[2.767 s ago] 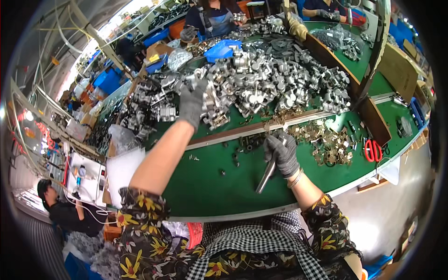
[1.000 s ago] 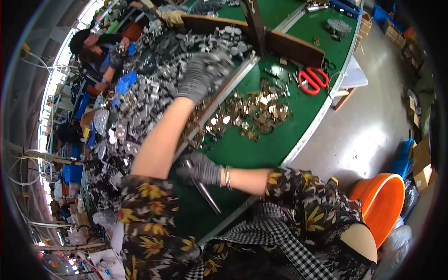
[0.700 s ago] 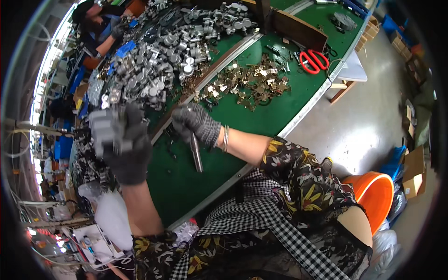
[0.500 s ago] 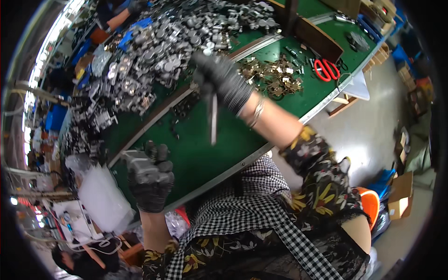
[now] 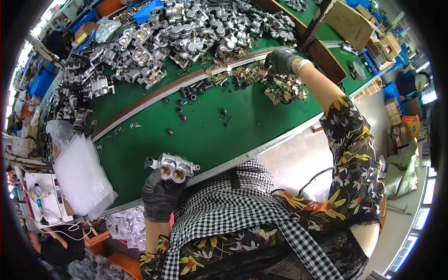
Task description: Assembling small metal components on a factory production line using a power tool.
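My left hand (image 5: 161,196), in a dark grey knit glove, is closed round a silver metal casting (image 5: 175,169) with two round brass-coloured bores facing up. It is held above the near edge of the green table. My right hand (image 5: 281,63), gloved alike, is at the far right beside a dark wooden board. Its fingers are curled, and what they hold, if anything, is hidden. Just below it lies a heap of small brass-coloured brackets (image 5: 285,89). Small black round parts (image 5: 192,96) are scattered across the table's middle.
A large heap of silver castings (image 5: 200,35) fills the far side, behind a metal-edged strip (image 5: 154,97). Loose screws (image 5: 135,125) lie near the strip. A stack of white foam sheets (image 5: 84,177) stands at the left; an open cardboard box (image 5: 347,23) at the far right.
My right hand has swung right and away, from the table's middle to beside the brackets; the thin metal rod under it no longer shows. The left hand has turned the casting, bores up.
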Tool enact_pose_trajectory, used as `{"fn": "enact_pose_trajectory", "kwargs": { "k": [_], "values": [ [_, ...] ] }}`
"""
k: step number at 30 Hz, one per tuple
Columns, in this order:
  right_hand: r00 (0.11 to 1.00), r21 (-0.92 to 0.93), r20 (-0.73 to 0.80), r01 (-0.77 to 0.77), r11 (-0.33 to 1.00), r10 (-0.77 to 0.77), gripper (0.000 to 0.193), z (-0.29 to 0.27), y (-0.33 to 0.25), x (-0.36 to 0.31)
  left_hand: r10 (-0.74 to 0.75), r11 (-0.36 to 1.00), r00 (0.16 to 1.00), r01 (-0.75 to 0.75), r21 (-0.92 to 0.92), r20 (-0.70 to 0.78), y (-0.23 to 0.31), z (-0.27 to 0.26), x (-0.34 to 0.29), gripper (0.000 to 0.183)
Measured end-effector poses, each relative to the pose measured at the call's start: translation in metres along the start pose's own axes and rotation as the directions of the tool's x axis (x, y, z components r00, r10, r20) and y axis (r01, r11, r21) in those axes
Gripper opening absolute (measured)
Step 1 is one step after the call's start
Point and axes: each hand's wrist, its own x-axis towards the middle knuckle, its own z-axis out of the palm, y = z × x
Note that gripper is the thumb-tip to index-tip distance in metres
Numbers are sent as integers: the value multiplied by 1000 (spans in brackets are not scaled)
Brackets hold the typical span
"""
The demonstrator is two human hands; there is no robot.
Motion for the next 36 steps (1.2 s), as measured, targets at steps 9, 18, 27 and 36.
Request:
{"fn": "enact_pose_trajectory", "kwargs": {
  "k": [9,18,27,36],
  "values": [
    [933,396,-251,-143,907,256,22,-44,-80,-42,58,998,994,-57,18,-91,1,-6,-1,43],
    [976,202,-216,24,979,20,13,-32,-197,-77,127,975,992,-128,184,17,-10,-26,10,36],
    [971,558,-217,35,829,105,22,-29,-170,-64,29,998,981,-40,-49,-192,-5,-20,1,45],
    [984,368,-66,-128,921,163,49,-30,-183,-49,-22,999,988,15,-47,-153,-14,-13,2,44]
  ]
}}
